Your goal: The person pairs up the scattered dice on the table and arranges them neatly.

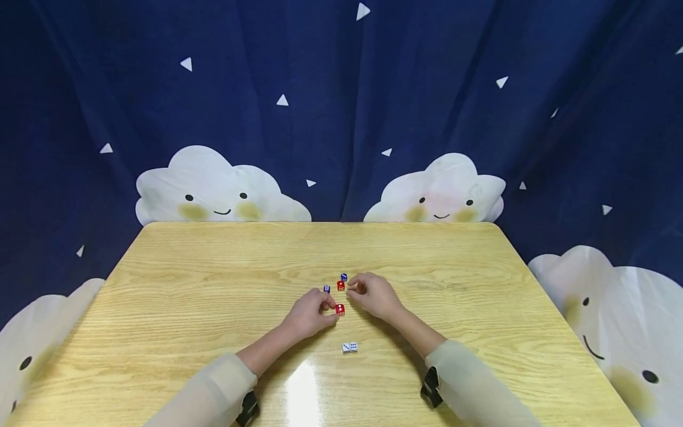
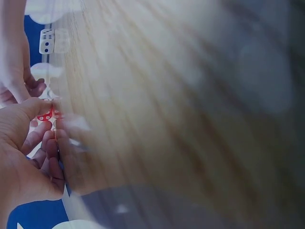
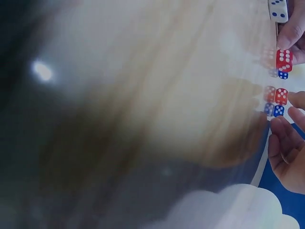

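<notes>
My left hand [image 1: 311, 314] pinches a red die [image 1: 340, 309] between thumb and forefinger, at the table's middle. In the left wrist view the red die [image 2: 45, 115] is partly covered by those fingers. A blue die [image 1: 326, 289] lies just beyond the left fingertips. To the right, my right hand [image 1: 376, 295] has its fingers loosely bent and parted beside a second red die [image 1: 340, 286]. The right wrist view shows this red die [image 3: 281, 96] next to a second blue die [image 3: 279, 110], with the right fingertips close by, apparently holding nothing.
Two white dice [image 1: 349, 347] stand side by side nearer the front of the wooden table [image 1: 213, 261]. A dark blue curtain [image 1: 320, 71] with smiling clouds hangs behind the table's far edge. Light glares off the tabletop near the left forearm.
</notes>
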Demonstrator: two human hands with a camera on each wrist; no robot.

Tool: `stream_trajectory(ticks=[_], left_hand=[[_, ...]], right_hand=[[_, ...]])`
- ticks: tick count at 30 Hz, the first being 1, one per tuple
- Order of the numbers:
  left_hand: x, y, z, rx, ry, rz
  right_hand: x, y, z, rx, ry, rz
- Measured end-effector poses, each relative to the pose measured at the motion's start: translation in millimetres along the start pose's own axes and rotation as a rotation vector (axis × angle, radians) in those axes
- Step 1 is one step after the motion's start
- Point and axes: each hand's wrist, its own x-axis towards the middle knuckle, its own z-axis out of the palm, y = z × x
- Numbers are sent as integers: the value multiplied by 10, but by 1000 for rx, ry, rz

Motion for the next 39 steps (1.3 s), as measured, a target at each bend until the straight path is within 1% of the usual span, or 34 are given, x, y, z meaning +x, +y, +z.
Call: stream_trajectory(ticks=[3, 7, 11, 14, 17, 25, 28, 35, 39], left_hand=[[-4, -1, -2, -4, 5, 2], [-6, -5, 2, -9, 7, 5], [-6, -9, 10, -7, 6, 2], [1, -9, 12, -3, 14, 7], [10, -2, 13, -1, 23, 16], [9, -20, 13, -14, 8, 11], [4, -24, 2, -12, 13, 21], [8, -13, 3, -11, 9, 26], [18, -17, 16, -7, 8, 24]], right_hand=[[33, -37, 27, 9, 7, -5], [68, -72, 52, 13, -7, -5], [101, -81, 69, 27, -20, 12], [131, -77, 73, 40, -15, 23], [150, -74, 65, 42, -10, 13], [174, -114, 70, 8, -34, 8], [186, -121, 82, 4, -39, 9], [170, -104, 30, 81, -47, 11], [146, -70, -21, 102, -68, 16]])
